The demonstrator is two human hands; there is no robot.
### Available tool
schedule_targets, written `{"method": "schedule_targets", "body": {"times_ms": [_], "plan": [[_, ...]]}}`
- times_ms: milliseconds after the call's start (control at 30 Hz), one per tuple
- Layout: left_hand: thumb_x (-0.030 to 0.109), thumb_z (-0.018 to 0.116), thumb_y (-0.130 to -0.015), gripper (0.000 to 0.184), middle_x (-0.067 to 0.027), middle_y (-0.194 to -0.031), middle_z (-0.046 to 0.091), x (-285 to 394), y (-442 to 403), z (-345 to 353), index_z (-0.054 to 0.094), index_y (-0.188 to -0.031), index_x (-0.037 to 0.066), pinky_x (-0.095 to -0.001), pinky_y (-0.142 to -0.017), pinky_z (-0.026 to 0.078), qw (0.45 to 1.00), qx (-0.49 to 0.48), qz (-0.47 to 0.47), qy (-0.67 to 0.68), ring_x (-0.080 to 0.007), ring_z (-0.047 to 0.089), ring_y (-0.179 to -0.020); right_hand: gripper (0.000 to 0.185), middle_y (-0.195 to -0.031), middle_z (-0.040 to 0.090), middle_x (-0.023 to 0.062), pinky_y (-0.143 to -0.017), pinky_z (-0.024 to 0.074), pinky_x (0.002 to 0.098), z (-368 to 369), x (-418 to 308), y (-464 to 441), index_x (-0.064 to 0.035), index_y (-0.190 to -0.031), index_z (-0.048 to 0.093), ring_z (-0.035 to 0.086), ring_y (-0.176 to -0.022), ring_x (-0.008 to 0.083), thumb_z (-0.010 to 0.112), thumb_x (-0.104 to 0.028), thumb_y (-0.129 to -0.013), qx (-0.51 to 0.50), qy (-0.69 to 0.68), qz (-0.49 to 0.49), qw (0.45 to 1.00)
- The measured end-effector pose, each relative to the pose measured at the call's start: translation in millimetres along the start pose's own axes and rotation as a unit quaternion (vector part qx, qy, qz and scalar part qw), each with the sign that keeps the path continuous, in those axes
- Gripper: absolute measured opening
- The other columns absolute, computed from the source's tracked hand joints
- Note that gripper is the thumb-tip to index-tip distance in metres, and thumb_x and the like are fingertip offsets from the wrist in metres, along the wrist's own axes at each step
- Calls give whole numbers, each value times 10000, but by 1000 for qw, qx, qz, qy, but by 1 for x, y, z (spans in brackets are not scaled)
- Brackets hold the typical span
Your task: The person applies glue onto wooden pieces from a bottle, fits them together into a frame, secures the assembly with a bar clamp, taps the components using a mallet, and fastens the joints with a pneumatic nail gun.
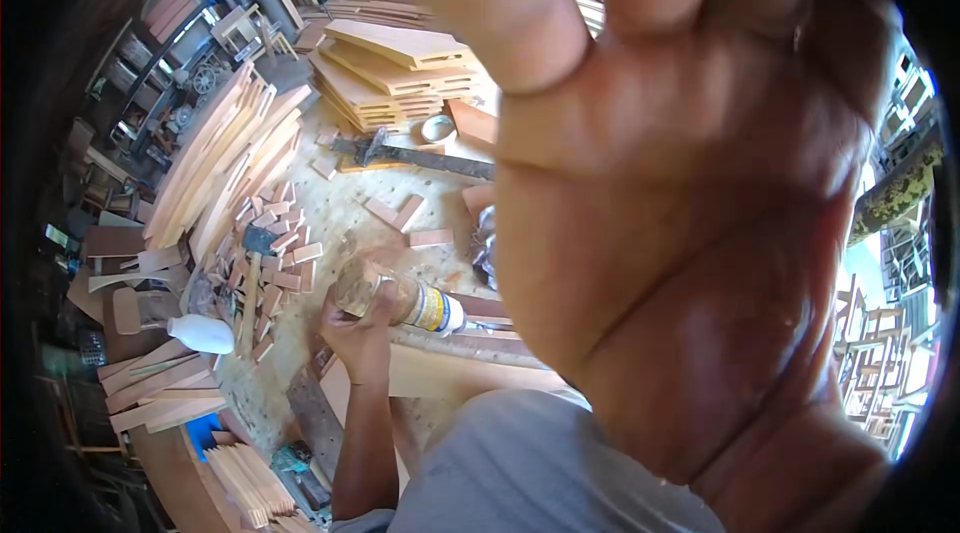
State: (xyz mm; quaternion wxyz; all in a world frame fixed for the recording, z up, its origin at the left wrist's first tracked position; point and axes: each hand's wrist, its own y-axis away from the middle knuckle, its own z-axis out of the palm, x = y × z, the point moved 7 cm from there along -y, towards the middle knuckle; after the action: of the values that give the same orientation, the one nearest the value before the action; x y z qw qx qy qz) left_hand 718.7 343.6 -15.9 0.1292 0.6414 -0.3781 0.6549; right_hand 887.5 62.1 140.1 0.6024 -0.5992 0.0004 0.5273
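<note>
A large palm, my right hand (680,203), fills the right half of the view close to the camera, fingers extended upward and partly cut off by the top edge; nothing shows in it. Lower and further away, my left hand (362,325) is wrapped round a bottle (430,309) with a yellow and white label. The bottle lies tilted sideways, its white cap end pointing right, over the worktable (345,208). Below it a long pale board (455,373) lies beside my grey-clothed knee.
Small wood blocks (432,239) and a hammer (252,278) lie on the table. Stacked boards (225,168) stand at the left, cut wooden pieces (400,73) at the back. A clamp (430,159), a tape roll (438,129) and a white bottle (203,334) are also there.
</note>
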Motion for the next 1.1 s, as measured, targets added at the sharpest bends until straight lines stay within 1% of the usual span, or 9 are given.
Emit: {"method": "schedule_targets", "body": {"times_ms": [333,367,467,700,733,800,867,933,1100], "plan": [[54,836,-802,326,-54,-938,723,-11,1,-4,699,-1093,-1,-254,-736,538,999,16,-24,25,-126,635,-774,371,-1182,623,184,-826,564,360,15,-45,97,11,-1259,547,670,-896,214,615,-174,-945,-2,31,1,1000],[54,836,-802,326,-54,-938,723,-13,4,-9,699,-1093,-1,-254,-736,538,999,13,-25,27,-126,635,-774,369,-1181,623,184,-825,564,360,47,-21,81,10,-1259,547,670,-896,214,614,-174,-946,0,34,1,999],[45,843,-771,346,-66,-936,723,-23,3,-9,700,-1081,-9,-257,-726,538,1000,17,11,0,-137,636,-767,365,-1178,625,183,-823,564,360,-20,-42,30,10,-1257,548,670,-894,213,611,-173,-947,-47,61,-35,996],[30,843,-756,378,-51,-971,715,-25,3,-7,693,-1103,3,-249,-755,527,998,12,7,60,-125,626,-812,355,-1171,627,182,-820,564,360,80,-23,47,8,-1252,551,670,-891,212,605,-172,-951,-66,30,-59,996],[23,840,-751,383,-50,-975,715,-36,6,-12,694,-1105,1,-252,-766,526,997,16,-61,39,-127,628,-820,353,-1170,628,181,-819,564,360,41,-5,2,8,-1251,552,670,-890,212,605,-172,-952,-69,25,-62,995],[26,844,-750,384,-54,-951,715,-22,8,-7,696,-1102,-5,-251,-747,529,996,32,-62,58,-127,627,-801,350,-1168,629,181,-818,564,360,102,-30,71,7,-1250,552,671,-889,212,603,-172,-953,-65,17,-57,996],[24,840,-757,368,-52,-934,714,-18,7,-6,697,-1096,1,-252,-745,531,999,22,-29,39,-125,623,-792,347,-1166,629,180,-817,564,360,57,-22,16,7,-1248,553,671,-888,211,601,-171,-954,-67,15,-60,996],[24,839,-759,366,-52,-939,715,-20,9,-5,698,-1096,3,-254,-751,534,999,15,-32,35,-127,626,-795,344,-1164,630,180,-816,564,360,98,26,-9,6,-1247,554,671,-887,211,599,-171,-955,-65,13,-57,996],[26,841,-761,366,-52,-949,718,-25,7,-5,699,-1097,7,-252,-758,536,998,19,-20,49,-126,631,-800,337,-1159,632,179,-813,564,360,67,-6,36,5,-1243,556,671,-885,210,595,-170,-958,-65,6,-61,996]]}}
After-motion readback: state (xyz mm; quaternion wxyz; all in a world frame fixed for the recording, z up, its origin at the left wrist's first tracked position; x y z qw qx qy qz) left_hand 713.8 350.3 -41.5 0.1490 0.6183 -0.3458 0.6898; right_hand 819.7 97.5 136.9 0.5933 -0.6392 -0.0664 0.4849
